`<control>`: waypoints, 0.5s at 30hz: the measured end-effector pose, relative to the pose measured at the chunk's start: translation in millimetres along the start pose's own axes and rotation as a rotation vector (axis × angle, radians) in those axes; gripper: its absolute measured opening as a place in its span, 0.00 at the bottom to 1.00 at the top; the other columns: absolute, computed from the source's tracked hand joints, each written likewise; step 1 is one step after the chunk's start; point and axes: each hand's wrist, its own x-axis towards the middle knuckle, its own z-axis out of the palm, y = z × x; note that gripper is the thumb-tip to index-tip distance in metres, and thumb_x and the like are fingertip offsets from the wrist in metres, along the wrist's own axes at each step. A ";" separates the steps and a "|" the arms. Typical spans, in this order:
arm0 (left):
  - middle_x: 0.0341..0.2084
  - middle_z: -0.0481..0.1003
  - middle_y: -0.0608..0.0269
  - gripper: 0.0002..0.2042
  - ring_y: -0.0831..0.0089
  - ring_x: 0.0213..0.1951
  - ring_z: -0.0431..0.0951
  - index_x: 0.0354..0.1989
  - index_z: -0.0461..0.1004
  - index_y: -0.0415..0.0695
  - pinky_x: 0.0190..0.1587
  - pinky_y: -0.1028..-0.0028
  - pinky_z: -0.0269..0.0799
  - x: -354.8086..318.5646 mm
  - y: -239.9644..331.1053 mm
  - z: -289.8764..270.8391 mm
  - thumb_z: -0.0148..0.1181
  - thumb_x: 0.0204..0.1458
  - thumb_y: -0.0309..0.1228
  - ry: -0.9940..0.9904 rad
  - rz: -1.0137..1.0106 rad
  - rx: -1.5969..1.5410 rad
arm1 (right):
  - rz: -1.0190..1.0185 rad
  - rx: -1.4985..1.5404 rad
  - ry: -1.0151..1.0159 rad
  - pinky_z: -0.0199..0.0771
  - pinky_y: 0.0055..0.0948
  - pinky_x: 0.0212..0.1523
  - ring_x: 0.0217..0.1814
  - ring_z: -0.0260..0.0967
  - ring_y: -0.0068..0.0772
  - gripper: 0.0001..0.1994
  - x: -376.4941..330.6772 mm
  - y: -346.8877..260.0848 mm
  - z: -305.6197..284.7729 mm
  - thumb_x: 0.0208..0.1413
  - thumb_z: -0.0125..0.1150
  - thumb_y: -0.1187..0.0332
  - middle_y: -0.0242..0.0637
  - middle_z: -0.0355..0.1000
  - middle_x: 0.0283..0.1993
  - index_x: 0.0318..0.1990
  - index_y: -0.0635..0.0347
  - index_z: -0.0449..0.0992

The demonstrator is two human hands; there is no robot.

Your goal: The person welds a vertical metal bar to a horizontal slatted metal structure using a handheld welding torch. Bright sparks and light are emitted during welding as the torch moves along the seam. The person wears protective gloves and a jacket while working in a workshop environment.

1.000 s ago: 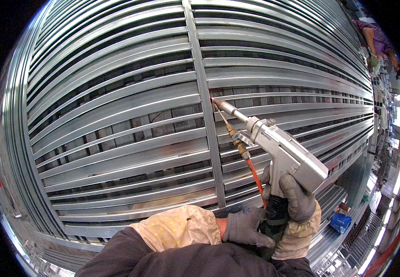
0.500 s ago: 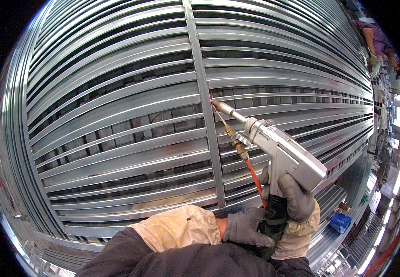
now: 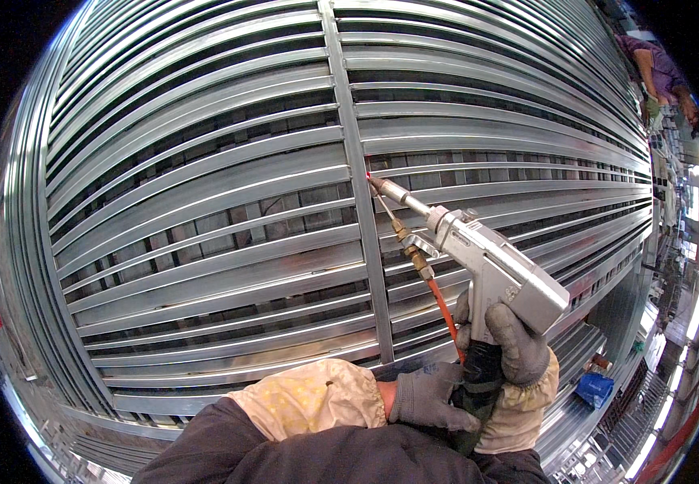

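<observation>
A silver laser welding gun (image 3: pixel 519 270) slants up and left from my gloved right hand (image 3: pixel 519 347), whose fingers wrap its grip. Lower down, my gloved left hand (image 3: pixel 432 397) closes round the black-wrapped cable (image 3: pixel 478 377) below that grip. The gun's copper-coloured nozzle (image 3: pixel 377 184) is at the right edge of an upright metal bar (image 3: pixel 355 145), by the end of a thin slat. A small red light spot glows there; whether the nozzle touches the metal, I cannot tell. A brass wire guide (image 3: pixel 411 248) with an orange hose (image 3: pixel 444 310) runs beneath the barrel.
Rows of shiny metal slats (image 3: pixel 228 234) fill the view on both sides of the bar, with dark gaps between them. A blue bag or packet (image 3: pixel 594 390) lies at the lower right. Another person (image 3: pixel 662 73) in purple stands at the far right.
</observation>
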 end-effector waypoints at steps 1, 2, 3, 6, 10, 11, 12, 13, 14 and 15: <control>0.64 0.66 0.58 0.44 0.67 0.65 0.65 0.70 0.55 0.45 0.65 0.62 0.65 -0.1 -0.1 0.5 0.77 0.47 0.36 0.013 0.016 0.009 | 0.004 0.000 -0.008 0.80 0.25 0.26 0.31 0.78 0.31 0.25 0.0 -0.3 -0.5 0.63 0.60 0.59 0.50 0.76 0.39 0.57 0.74 0.68; 0.64 0.66 0.58 0.44 0.67 0.65 0.65 0.70 0.56 0.45 0.65 0.62 0.65 -0.1 -1.8 1.6 0.77 0.47 0.37 0.029 0.051 0.021 | -0.002 -0.008 0.006 0.80 0.25 0.26 0.31 0.78 0.31 0.25 -0.6 -0.1 -0.2 0.63 0.60 0.59 0.50 0.76 0.39 0.57 0.74 0.68; 0.63 0.66 0.57 0.43 0.67 0.65 0.65 0.69 0.57 0.44 0.65 0.62 0.65 -0.1 -2.5 1.7 0.77 0.46 0.37 0.033 0.055 0.018 | -0.009 -0.016 0.018 0.80 0.25 0.26 0.31 0.78 0.31 0.25 -1.3 0.4 0.6 0.63 0.60 0.59 0.49 0.76 0.39 0.56 0.74 0.68; 0.63 0.67 0.57 0.42 0.66 0.64 0.66 0.68 0.59 0.44 0.65 0.63 0.65 0.4 -2.9 0.9 0.77 0.46 0.38 0.024 0.033 0.015 | -0.023 -0.009 0.060 0.80 0.25 0.26 0.30 0.78 0.31 0.25 -2.8 -1.3 6.0 0.62 0.61 0.59 0.49 0.76 0.39 0.56 0.74 0.68; 0.63 0.67 0.56 0.42 0.65 0.64 0.67 0.67 0.61 0.42 0.65 0.63 0.65 1.0 3.6 -2.8 0.77 0.46 0.41 0.001 0.064 0.115 | -0.028 -0.022 0.068 0.79 0.25 0.26 0.29 0.77 0.31 0.24 -3.6 1.3 3.7 0.62 0.60 0.59 0.48 0.77 0.39 0.56 0.74 0.69; 0.63 0.67 0.55 0.41 0.64 0.64 0.67 0.67 0.61 0.42 0.65 0.63 0.64 1.3 5.3 -3.8 0.77 0.46 0.41 -0.024 0.025 0.083 | -0.028 -0.028 0.060 0.79 0.25 0.26 0.29 0.77 0.30 0.24 -2.6 0.4 4.0 0.62 0.61 0.59 0.48 0.77 0.39 0.55 0.73 0.69; 0.63 0.67 0.55 0.41 0.64 0.64 0.67 0.67 0.61 0.42 0.65 0.63 0.64 1.4 6.4 -4.3 0.77 0.46 0.42 -0.050 -0.014 0.051 | -0.028 -0.034 0.052 0.79 0.25 0.26 0.29 0.77 0.30 0.24 -0.7 -1.7 4.4 0.62 0.61 0.58 0.48 0.77 0.39 0.55 0.73 0.69; 0.63 0.67 0.55 0.42 0.64 0.64 0.66 0.67 0.61 0.42 0.66 0.63 0.64 1.3 6.7 -4.1 0.77 0.46 0.42 -0.033 -0.011 0.077 | -0.028 -0.040 0.043 0.79 0.25 0.26 0.29 0.77 0.30 0.24 0.3 -3.1 4.9 0.62 0.61 0.58 0.48 0.77 0.38 0.55 0.73 0.69; 0.63 0.67 0.55 0.42 0.63 0.65 0.66 0.67 0.61 0.41 0.66 0.62 0.63 1.3 6.9 -4.0 0.77 0.46 0.43 -0.015 -0.008 0.102 | -0.019 -0.023 0.047 0.79 0.25 0.26 0.29 0.77 0.30 0.25 0.1 -3.5 5.7 0.62 0.61 0.58 0.48 0.76 0.38 0.55 0.73 0.69; 0.63 0.67 0.54 0.43 0.63 0.65 0.66 0.67 0.60 0.41 0.66 0.62 0.63 1.5 7.4 -3.8 0.77 0.46 0.43 -0.002 0.000 0.126 | -0.010 -0.006 0.053 0.79 0.24 0.25 0.29 0.77 0.30 0.25 -0.3 -4.0 6.4 0.62 0.61 0.57 0.48 0.76 0.38 0.55 0.73 0.69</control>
